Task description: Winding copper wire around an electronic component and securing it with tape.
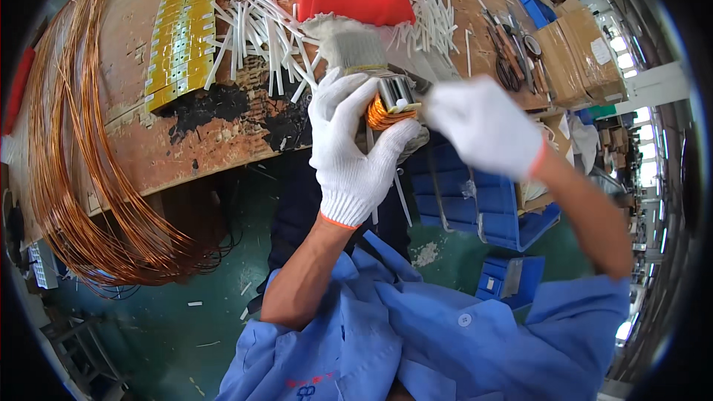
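Observation:
My left hand (347, 152), in a white knit glove with an orange cuff edge, is wrapped round a small metal core with orange-copper wire wound on it (389, 113). The piece is at the table's front edge. White bits show at its top, and part of it lies hidden behind my fingers. Just right of the piece is my right hand (483, 128), also white-gloved and smeared by motion. Its fingers cannot be made out, nor whether they hold anything. Directly beyond the piece lies a greyish-white cloth or glove (347, 43).
Loose white tubes (264, 41) lie near a red bin (356, 4) full of more. Yellow sheets (184, 37) and long copper wire bundles (63, 134) are at left. Hand tools (512, 48) and a cardboard box (583, 63) sit at right, above blue crates (464, 193).

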Demonstrator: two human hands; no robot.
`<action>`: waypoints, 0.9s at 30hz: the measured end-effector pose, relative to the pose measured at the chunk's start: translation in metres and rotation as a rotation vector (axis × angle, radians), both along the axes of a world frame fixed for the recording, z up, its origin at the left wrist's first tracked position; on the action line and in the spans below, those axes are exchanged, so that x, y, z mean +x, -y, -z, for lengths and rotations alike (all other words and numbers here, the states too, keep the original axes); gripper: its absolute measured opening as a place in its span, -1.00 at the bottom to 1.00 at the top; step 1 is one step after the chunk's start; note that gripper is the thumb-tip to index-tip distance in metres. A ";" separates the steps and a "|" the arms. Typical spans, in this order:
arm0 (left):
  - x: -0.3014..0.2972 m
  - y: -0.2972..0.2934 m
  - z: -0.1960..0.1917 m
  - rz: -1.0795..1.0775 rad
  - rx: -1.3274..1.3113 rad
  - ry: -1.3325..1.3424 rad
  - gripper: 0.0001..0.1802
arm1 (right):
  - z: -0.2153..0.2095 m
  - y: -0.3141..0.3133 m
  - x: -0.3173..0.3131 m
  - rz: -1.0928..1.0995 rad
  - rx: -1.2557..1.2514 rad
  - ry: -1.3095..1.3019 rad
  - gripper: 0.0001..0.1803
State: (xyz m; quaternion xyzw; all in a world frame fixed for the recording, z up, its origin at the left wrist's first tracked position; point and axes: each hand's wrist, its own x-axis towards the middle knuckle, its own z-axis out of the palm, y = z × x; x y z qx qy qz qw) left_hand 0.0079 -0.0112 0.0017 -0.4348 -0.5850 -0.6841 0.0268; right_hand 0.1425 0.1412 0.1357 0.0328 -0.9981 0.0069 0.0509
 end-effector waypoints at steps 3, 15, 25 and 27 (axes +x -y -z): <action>0.000 -0.001 -0.009 0.015 -0.031 -0.122 -0.14 | -0.025 0.095 0.039 0.260 0.193 0.176 -0.82; 0.006 0.001 -0.010 0.032 -0.104 0.112 -0.36 | -0.033 -0.024 -0.118 -0.228 -0.152 0.184 -0.69; 0.002 0.000 -0.012 0.019 -0.036 0.016 -0.38 | -0.001 0.089 0.042 0.363 -0.189 -0.125 -0.89; -0.007 0.007 -0.011 0.025 -0.070 -0.075 -0.40 | 0.014 0.119 0.058 0.477 -0.454 -0.190 -0.87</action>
